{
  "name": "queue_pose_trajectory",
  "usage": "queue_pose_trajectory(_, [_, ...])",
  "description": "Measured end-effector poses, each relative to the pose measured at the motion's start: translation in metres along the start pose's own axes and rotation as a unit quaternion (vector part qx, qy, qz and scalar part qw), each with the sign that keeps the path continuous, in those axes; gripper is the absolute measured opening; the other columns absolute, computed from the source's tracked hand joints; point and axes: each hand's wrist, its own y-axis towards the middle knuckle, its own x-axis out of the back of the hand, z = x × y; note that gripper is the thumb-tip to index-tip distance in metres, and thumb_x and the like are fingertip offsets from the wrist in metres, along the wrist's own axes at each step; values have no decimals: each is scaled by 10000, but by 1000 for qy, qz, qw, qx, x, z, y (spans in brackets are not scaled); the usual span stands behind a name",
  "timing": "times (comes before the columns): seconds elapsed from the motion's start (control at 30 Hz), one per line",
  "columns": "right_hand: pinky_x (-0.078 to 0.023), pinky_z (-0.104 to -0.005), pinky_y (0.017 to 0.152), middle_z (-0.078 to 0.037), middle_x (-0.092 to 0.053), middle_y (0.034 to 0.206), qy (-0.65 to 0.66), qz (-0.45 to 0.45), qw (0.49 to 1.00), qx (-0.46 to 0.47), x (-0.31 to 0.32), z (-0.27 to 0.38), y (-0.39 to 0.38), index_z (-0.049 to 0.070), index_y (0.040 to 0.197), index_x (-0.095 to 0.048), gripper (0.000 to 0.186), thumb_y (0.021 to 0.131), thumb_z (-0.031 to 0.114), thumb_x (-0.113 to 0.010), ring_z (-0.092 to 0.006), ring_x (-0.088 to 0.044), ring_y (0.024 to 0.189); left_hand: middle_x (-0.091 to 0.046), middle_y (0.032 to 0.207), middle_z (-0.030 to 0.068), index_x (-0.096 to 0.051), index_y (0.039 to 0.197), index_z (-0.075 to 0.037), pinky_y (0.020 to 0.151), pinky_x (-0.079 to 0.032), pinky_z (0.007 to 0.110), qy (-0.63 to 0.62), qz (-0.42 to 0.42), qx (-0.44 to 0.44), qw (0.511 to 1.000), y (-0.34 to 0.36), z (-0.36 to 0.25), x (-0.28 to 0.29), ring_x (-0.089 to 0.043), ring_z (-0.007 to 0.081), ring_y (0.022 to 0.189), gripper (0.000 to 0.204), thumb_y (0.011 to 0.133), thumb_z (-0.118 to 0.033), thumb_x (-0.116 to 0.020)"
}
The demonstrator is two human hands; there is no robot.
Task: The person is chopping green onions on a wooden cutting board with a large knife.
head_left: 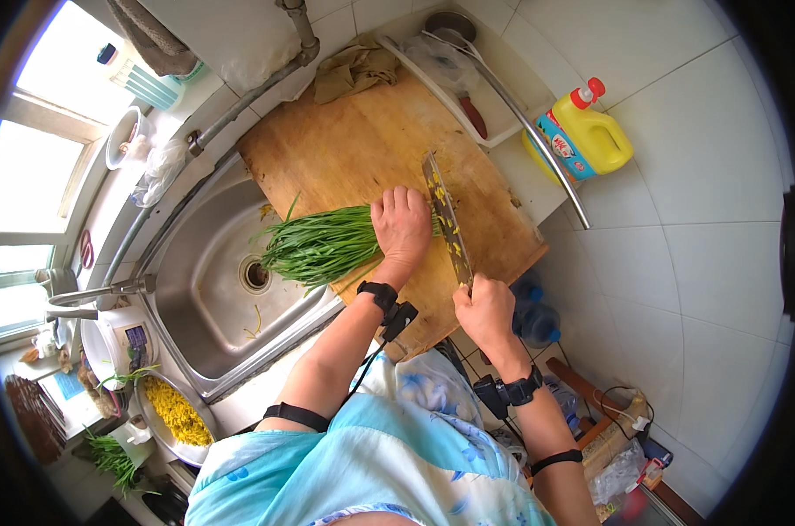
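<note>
A thick bunch of green chives [323, 247] lies across the wooden cutting board [345, 145], its leafy ends hanging over the sink. My left hand [403, 226] is closed over the bunch near its right end and presses it to the board. In my right hand [485, 309] is the handle of a kitchen knife [448, 219], fingers wrapped round it. The blade stands on edge just right of my left hand, at the cut end of the chives. Small yellow bits cling to the blade, and a few lie on the board beyond it.
Left of the board is a steel sink [209, 254] with a faucet [82, 307]. A bowl of yellow crumbled food [177, 412] stands at the lower left. A yellow jug with a red pump [590, 140] stands behind a metal rail [538, 131] at the right. A cloth [355, 72] lies at the board's far edge.
</note>
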Motion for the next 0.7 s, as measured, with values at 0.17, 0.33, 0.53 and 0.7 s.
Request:
queue_pose_trajectory(0.17, [-513,-510,580,-240,-619,633,25,12,1000,-7,-3,-4,-6,-13,679,-596,191,774,151,-618,-443,-629,617,-527,821,66,-521,786,-105,769,-419,396,-1,-7,-4,1000,-3,0,1,-541,264,837,115,786,-139,-630])
queue_pose_trajectory(0.33, [-523,-519,607,-243,-640,670,6,35,999,-28,-11,7,10,-8,694,-625,200,775,174,-629,-436,-645,649,-552,863,70,-543,840,-103,776,-412,407,-11,36,9,999,-5,-1,4,-543,273,869,126,795,-144,-653])
queue_pose_trajectory(0.53, [-535,-516,650,-251,-664,732,-8,30,999,-42,-26,8,20,3,726,-648,190,778,183,-624,-432,-660,693,-552,851,69,-542,827,-103,771,-414,412,-21,15,4,1000,-3,0,7,-547,276,866,112,829,-161,-637])
queue_pose_trajectory(0.7, [-536,-513,656,-251,-663,729,-8,20,999,-47,-22,9,22,2,729,-652,208,784,200,-617,-438,-660,705,-583,855,78,-556,841,-88,858,-429,446,-80,23,33,996,3,1,18,-567,290,892,129,881,-191,-623])
